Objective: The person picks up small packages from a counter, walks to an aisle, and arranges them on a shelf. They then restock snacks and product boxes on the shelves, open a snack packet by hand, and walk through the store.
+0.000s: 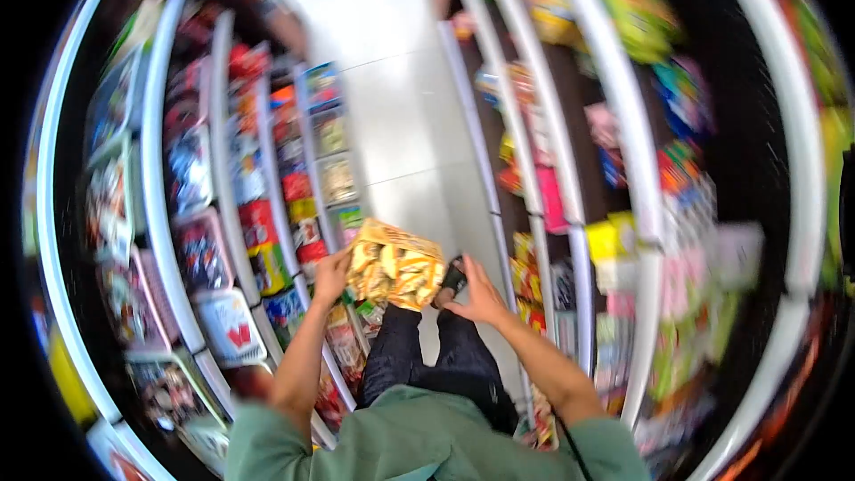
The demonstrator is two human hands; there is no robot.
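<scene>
A yellow cardboard box, filled with yellow-and-white packets, is held in front of my legs at about the middle of the view. My left hand grips its left side, the fingers partly hidden by the box. To the right of the box is my right hand, its fingers stretched out and the thumb apart. A small gap seems to separate this hand from the box. Blur hides the print on the packets.
Shelves with white edges rise on both sides of a narrow aisle with a pale tiled floor. Plastic baskets of small packets line the left shelves. Colourful bags sit on the right ones. A dark shoe shows beside the box.
</scene>
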